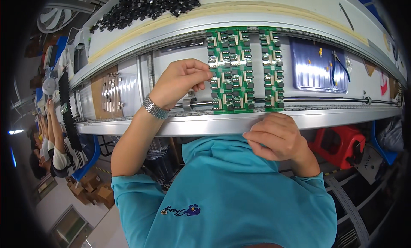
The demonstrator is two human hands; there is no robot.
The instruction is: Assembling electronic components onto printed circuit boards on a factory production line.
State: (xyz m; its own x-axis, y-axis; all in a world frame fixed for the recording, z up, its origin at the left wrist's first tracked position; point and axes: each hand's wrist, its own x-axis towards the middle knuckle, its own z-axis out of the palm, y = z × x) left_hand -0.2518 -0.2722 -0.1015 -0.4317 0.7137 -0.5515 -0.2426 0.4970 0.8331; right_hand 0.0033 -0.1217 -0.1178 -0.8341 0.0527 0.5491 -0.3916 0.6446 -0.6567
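A wide green circuit board panel (232, 70) lies across the rails of the conveyor, filled with rows of small black and metallic parts. To its right, past a narrow gap, sits a slimmer green circuit board panel (272, 70). My left hand (185, 79) reaches in from the left, thumb and fingers pinched at the wide panel's left edge; anything between the fingertips is too small to make out. Just in front of the near metal rail (188, 124), my right hand (276, 136) hangs with curled fingers, and what they may hold is hidden.
Loose black parts (150, 8) are heaped on the far shelf. Right of the panels lies a blue tray (319, 68) with pliers (340, 68) and yellow bits. A red stool (340, 145) stands at lower right. Other people (62, 149) sit along the line at left.
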